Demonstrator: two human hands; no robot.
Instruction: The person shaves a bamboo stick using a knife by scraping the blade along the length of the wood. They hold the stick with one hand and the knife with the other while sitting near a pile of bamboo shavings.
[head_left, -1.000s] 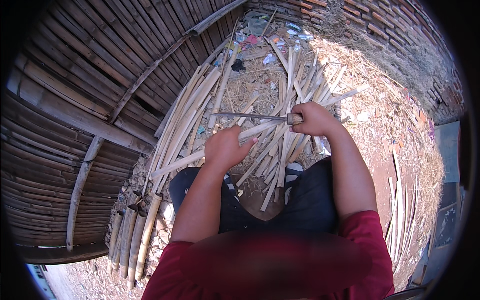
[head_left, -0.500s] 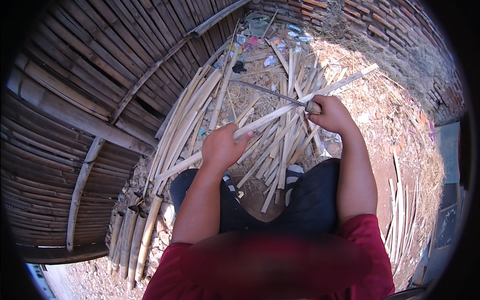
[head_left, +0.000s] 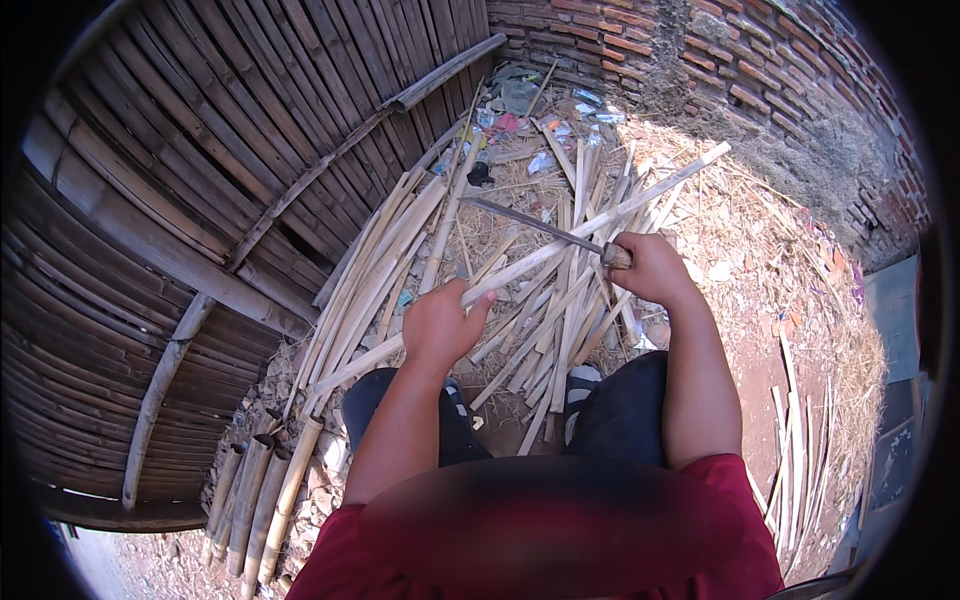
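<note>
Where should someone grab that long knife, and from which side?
Probably best to take the knife by its wooden handle, from the right, as the right hand does: the handle is the thick end on that side, while the thin blade points left.

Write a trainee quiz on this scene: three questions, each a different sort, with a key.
1. Which hand holds the brown wooden handle of the long, narrow grey metal blade?
2. True or false: the left hand grips a long, pale bamboo strip.
3. Where do the hollow brown bamboo tubes appear in the view? (a) upper right (b) lower left (c) centre

Key: 1. The right hand. 2. True. 3. b.
</note>
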